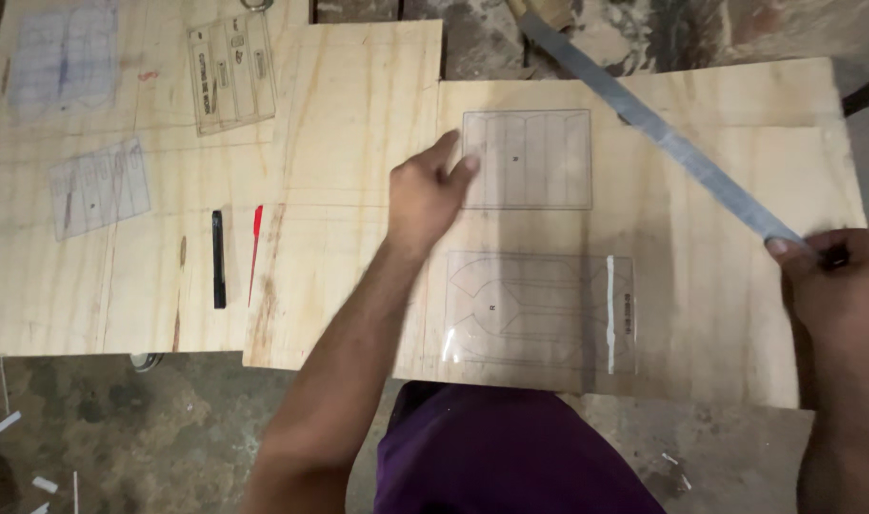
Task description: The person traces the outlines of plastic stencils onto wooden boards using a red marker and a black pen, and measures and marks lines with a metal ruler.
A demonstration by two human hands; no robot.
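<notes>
The left hand (pixel 425 195) rests with its fingers spread flat on the upper clear template (pixel 527 159), pressing the sheet's left edge against the plywood panel (pixel 701 286) — it holds nothing, only pins. The right hand (pixel 834 276) is closed around the near end of a long metal straightedge (pixel 653 124), thumb on top of the blade.

The straightedge's long axis runs diagonally, from the right hand at the panel's right edge up and away to the left, toward the far side of the panel, where its other end passes out over the floor beyond. It lies to the right of the upper template and apart from it, crossing no part of the sheet. So the template sits to the left of the blade and directly under the left hand, which is much the nearer of the 2 hands to it.

A second clear template (pixel 539 312) lies just nearer the person on the same panel, untouched. Farther left, on another plywood sheet, a black marker (pixel 218 259) and a red pencil (pixel 256 249) lie side by side, well apart from both hands.
</notes>
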